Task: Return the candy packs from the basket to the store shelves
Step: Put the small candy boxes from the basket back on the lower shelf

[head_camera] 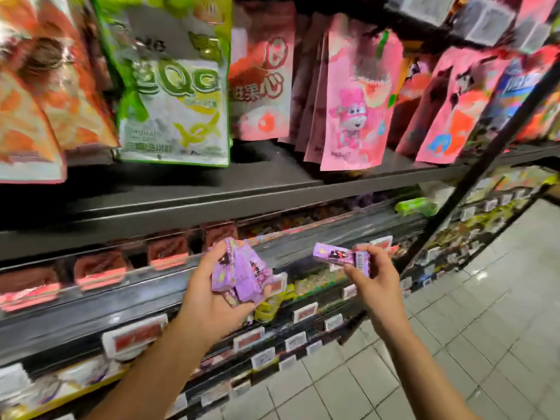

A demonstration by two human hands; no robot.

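Observation:
My left hand (pixel 209 301) grips a bunch of purple candy packs (pixel 239 272) in front of the middle shelf. To its right, my right hand (pixel 375 280) pinches a single purple candy pack (pixel 336 256) by its end, the pack lying roughly level and pointing left. Both hands hover just in front of the dark shelf edge (pixel 181 207). The basket is out of view.
Hanging bags fill the upper shelf: orange bags (pixel 45 86) at left, a green and white bag (pixel 175 86), pink bags (pixel 354 95). Red packs (pixel 100 268) line the shelf behind my hands. White price tags (pixel 133 334) run along lower shelves. Tiled floor (pixel 454 344) lies at right.

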